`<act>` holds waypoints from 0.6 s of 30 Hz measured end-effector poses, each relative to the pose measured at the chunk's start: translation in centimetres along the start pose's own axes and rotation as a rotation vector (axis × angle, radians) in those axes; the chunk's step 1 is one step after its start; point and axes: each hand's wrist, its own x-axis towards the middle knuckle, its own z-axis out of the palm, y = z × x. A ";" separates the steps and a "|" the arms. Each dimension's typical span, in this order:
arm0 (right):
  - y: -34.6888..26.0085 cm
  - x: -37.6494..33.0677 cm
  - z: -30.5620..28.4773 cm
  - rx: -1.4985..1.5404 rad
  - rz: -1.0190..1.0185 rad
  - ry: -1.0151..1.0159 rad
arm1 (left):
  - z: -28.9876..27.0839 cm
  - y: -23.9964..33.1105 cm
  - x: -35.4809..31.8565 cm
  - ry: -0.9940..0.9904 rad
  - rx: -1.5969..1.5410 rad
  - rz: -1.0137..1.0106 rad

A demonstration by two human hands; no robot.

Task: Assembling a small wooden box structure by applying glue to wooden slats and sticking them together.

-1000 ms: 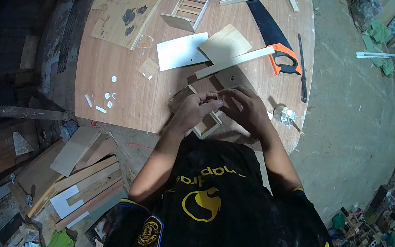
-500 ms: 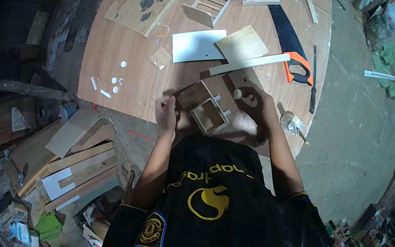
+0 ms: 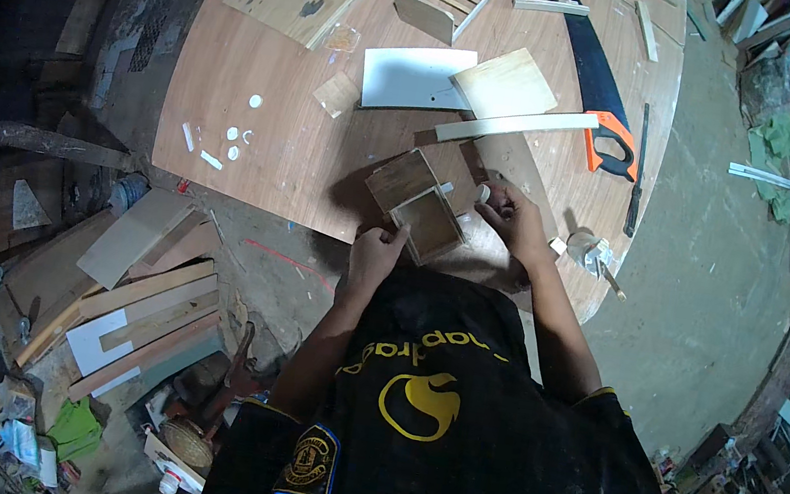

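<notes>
A small wooden box with a pale-rimmed open drawer or compartment at its near end lies close to the table's front edge. My left hand is closed at the near left side of this part, thumb and fingers pinching its rim. To the right of the box, my right hand holds a small pale round disc between thumb and fingers. A small light peg-like piece shows at the box's right side. Fingers curled beneath my right hand are partly hidden.
A handsaw with an orange and black handle lies at the right, beside a thin dark file-like tool. A wood strip, white panel and clear cup are on the table. Stacked boards stand at lower left.
My left hand has moved right and taken hold of the box's near left edge. My right hand still holds the disc. The view has shifted slightly.
</notes>
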 end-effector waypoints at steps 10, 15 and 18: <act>1.3 1.1 2.9 -0.038 0.099 -0.254 | 0.7 0.7 0.0 0.139 0.189 0.165; 1.5 1.7 3.4 0.141 0.281 -0.353 | 0.3 1.4 -0.1 -0.137 -0.307 -0.075; 1.0 2.2 3.6 0.162 0.291 -0.355 | 0.4 0.6 0.1 -0.098 -0.367 -0.113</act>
